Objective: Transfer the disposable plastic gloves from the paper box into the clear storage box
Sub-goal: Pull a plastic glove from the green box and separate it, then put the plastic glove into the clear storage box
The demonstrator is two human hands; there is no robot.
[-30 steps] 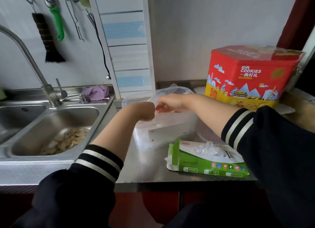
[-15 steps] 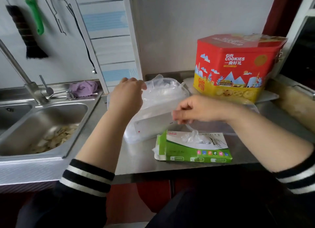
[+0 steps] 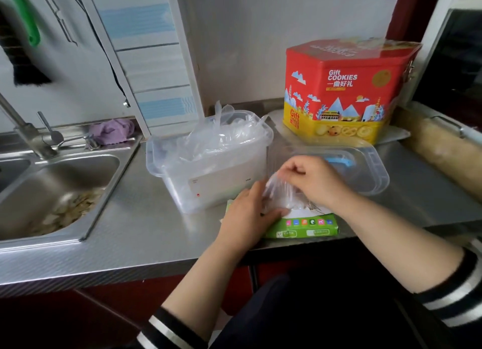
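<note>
Your left hand [image 3: 246,213] presses flat on the paper box [image 3: 302,224], which lies lengthwise along the worktop [image 3: 146,231] edge. Your right hand [image 3: 313,180] pinches gloves [image 3: 280,194] rising from it, beside the storage box [image 3: 208,163].

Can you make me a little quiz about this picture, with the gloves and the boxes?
1. True or false: the clear storage box already has plastic gloves in it.
2. Which hand pinches the glove coming out of the paper box? A left, B right.
3. Fill in: the red cookie tin stands ____ the clear lid.

Key: 1 true. 2 B: the right hand pinches it while the left hand presses on the paper box. 3 behind.
</note>
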